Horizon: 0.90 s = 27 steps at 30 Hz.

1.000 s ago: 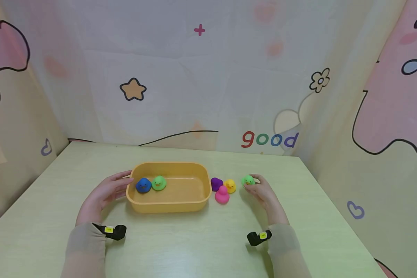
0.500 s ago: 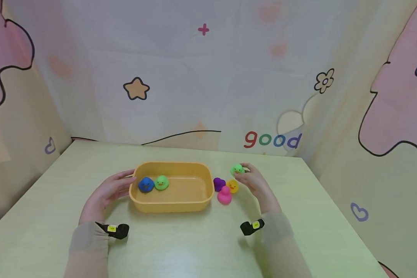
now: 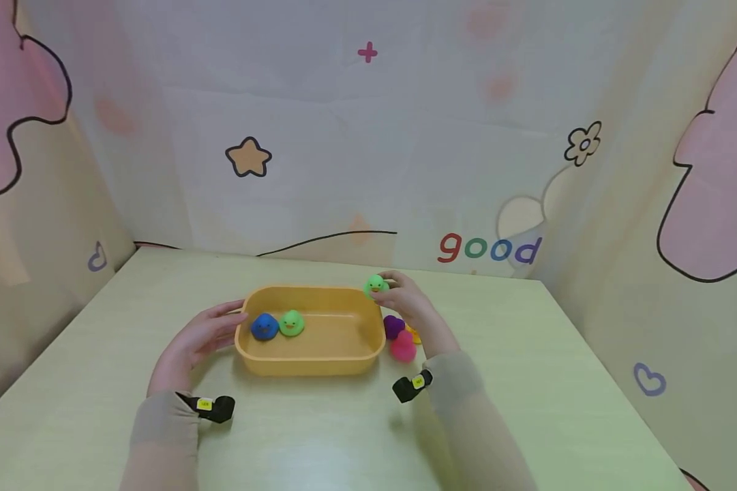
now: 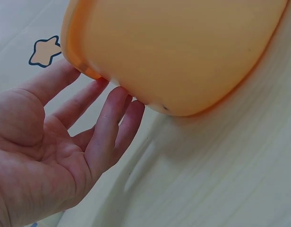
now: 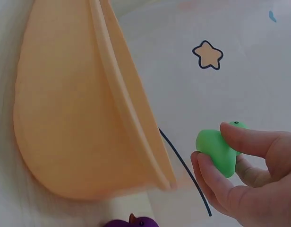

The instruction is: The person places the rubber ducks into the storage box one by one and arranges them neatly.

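Note:
A yellow-orange plastic basin (image 3: 309,367) stands on the table with a blue rubber duck (image 3: 264,327) and a green rubber duck (image 3: 292,324) inside, toward its left end. My left hand (image 3: 207,333) touches the basin's left end; in the left wrist view its fingers (image 4: 105,123) lie fairly straight against the wall and rim. My right hand (image 3: 408,300) pinches a second green rubber duck (image 5: 217,150) between thumb and fingers, raised at the basin's back right corner. In the right wrist view the duck is held beside the basin's rim.
Close to the basin's right end sit a purple duck (image 3: 395,326), a pink duck (image 3: 403,346) and a yellow duck (image 3: 414,333), the last partly hidden by my right arm. A printed cloth backdrop (image 3: 319,198) rises behind the table (image 3: 319,429).
My right hand has carried the green duck leftward and up, from right of the loose ducks to the basin's back right corner. The left hand stays at the basin; the head view has shifted slightly.

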Available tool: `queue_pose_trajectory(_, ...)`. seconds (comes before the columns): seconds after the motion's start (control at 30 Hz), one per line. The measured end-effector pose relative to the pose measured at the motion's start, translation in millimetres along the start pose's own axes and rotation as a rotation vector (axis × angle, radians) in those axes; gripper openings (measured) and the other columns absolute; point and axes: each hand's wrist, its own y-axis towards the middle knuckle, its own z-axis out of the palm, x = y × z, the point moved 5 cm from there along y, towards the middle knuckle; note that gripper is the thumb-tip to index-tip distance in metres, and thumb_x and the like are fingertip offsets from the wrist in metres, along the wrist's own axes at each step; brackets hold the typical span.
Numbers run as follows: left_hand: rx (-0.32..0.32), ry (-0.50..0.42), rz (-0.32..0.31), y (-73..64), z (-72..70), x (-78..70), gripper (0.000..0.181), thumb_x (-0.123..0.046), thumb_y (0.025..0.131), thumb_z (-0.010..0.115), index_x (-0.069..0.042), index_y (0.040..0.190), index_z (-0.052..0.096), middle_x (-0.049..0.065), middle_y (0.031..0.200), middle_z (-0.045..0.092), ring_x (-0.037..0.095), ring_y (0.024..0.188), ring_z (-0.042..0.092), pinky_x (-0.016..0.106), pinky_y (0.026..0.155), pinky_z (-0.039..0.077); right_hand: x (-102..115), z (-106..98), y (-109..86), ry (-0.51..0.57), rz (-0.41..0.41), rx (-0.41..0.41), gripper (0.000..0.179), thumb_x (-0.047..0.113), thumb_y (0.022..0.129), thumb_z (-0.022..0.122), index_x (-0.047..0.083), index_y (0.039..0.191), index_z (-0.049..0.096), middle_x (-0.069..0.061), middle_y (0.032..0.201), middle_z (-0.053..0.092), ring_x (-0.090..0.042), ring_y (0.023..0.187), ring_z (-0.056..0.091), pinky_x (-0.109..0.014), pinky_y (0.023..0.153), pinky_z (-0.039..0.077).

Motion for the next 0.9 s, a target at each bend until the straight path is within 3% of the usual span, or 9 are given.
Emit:
queue_pose_trajectory(0.2, -0.010, 0.030, -0.016, -1.5, 4.1, -1.5, 0.070, -0.030, 0.100, 0.057, -0.003, 0.155, 0.023, 0.022, 0.152, 0.039, 0.006, 0.110, 0.060, 0.026, 0.094, 0.052, 0, 29, 7.2, -0.026, 0.010, 0.024, 0.047, -0.005, 0.091, 0.060, -0.005, 0.135, 0.043, -0.025, 0.136, 0.048, -0.026, 0.110, 0.058, -0.041, 0.107, 0.045)
queue_pose_trajectory(0.47, -0.027, 0.033, -0.024, -2.8, 4.7, -3.0, 0.070, -0.031, 0.099, 0.057, -0.003, 0.155, 0.024, 0.023, 0.153, 0.037, 0.011, 0.114, 0.059, 0.026, 0.095, 0.052, -6, 61, 13.8, -0.052, 0.003, 0.070, 0.040, -0.005, 0.089, 0.063, -0.006, 0.127, 0.049, -0.024, 0.130, 0.052, -0.021, 0.100, 0.058, -0.036, 0.099, 0.051)
queue_pose_trajectory(0.63, -0.028, 0.036, -0.019, -2.8, 3.7, -2.4, 0.069, -0.031, 0.100, 0.057, -0.003, 0.154, 0.024, 0.024, 0.152, 0.037, 0.011, 0.114, 0.059, 0.025, 0.094, 0.052, -14, 73, 20.7, -0.067, 0.023, 0.067, 0.040, -0.006, 0.087, 0.065, -0.007, 0.125, 0.053, -0.018, 0.116, 0.056, -0.016, 0.086, 0.057, -0.027, 0.084, 0.054)
queue_pose_trajectory(0.9, -0.025, 0.011, -0.010, -3.2, 3.2, -2.4, 0.067, -0.026, 0.100, 0.056, -0.001, 0.154, 0.024, 0.024, 0.151, 0.039, 0.007, 0.109, 0.061, 0.023, 0.090, 0.053, -26, 87, 27.2, -0.173, 0.074, 0.048, 0.045, -0.001, 0.085, 0.069, -0.004, 0.127, 0.054, -0.018, 0.124, 0.055, -0.015, 0.082, 0.053, -0.028, 0.081, 0.053)
